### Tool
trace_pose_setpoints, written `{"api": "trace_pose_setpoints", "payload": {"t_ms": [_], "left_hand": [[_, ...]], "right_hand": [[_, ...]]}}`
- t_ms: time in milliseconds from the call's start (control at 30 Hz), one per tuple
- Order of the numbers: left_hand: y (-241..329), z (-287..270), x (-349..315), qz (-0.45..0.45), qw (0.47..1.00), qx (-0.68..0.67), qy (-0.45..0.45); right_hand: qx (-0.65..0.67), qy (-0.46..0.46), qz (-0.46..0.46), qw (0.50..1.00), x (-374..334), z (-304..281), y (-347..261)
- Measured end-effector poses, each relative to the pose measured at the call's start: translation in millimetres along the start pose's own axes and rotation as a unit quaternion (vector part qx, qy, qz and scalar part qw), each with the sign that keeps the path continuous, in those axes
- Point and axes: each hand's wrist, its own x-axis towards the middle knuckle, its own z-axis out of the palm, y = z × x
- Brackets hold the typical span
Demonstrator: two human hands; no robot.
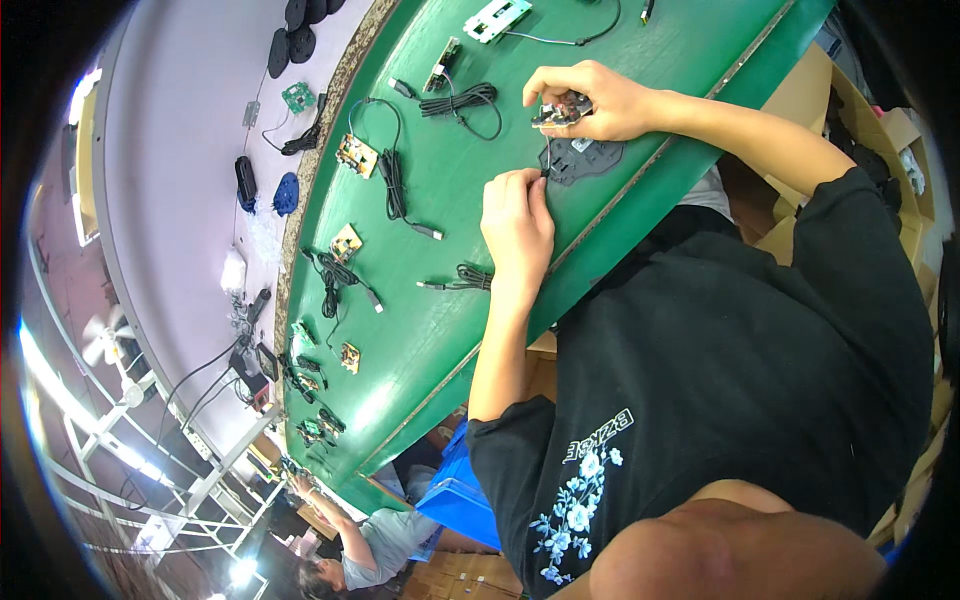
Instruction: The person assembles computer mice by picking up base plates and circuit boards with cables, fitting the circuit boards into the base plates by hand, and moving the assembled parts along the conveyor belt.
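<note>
My right hand (605, 105) is closed around a small circuit board (564, 112) crowded with parts, held above the green work surface. My left hand (517, 215) has its fingers pinched on a thin cable (547, 160) that runs up toward that board. Partly under the right hand lies a dark grey, angular plastic shell (590, 162). Beside my left wrist rests a bundled black cable (470, 277) with a USB plug, its other part hidden behind the arm.
Several boards with coiled cables, such as a tan board (356, 155), lie along the green belt (430, 330). A white-green board (497, 18) lies at the far end. Dark oval pads (290, 45) sit on the pale side bench (200, 130). A blue bin (462, 495) and a co-worker (370, 550) are lower left.
</note>
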Motion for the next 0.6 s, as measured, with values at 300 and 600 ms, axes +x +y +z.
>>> {"api": "trace_pose_setpoints", "payload": {"t_ms": [300, 600], "left_hand": [[3, -5, 8, 0.081, 0.993, 0.077, -0.051], [21, -15, 9, 0.168, 0.928, 0.268, -0.194]], "right_hand": [[-0.008, -0.002, -0.02, 1.0, -2, -2, 3], [-0.002, -0.01, -0.011, 1.0, -6, -3, -2]]}}
